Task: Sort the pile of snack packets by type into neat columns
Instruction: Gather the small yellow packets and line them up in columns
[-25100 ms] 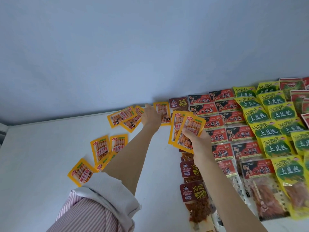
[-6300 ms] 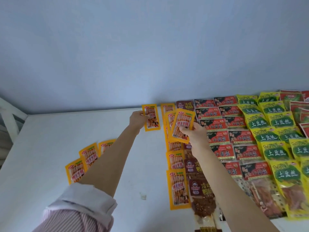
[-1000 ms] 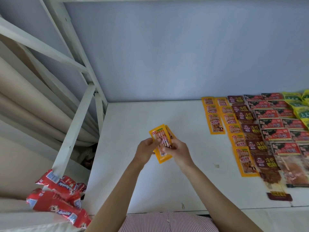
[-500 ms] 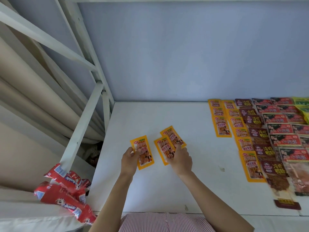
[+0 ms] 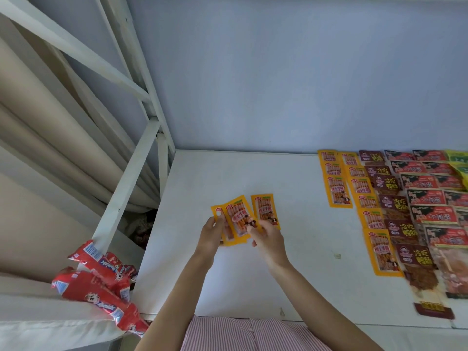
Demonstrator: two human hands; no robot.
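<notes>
Head view: both hands (image 5: pixel 211 230) (image 5: pixel 267 236) pinch fanned yellow packets (image 5: pixel 238 219), hiding their lower edges.

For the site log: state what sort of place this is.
Probably a bedroom or dorm room, not a shop. A white table stands against a plain bluish wall, beside a white metal frame like a bunk bed's, with beige curtains and what looks like white bedding holding red snack bags.

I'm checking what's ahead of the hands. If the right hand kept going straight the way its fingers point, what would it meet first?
The right hand points up-left toward the orange packets it already touches; beyond them lies bare white table, then likely the blue wall.
</notes>
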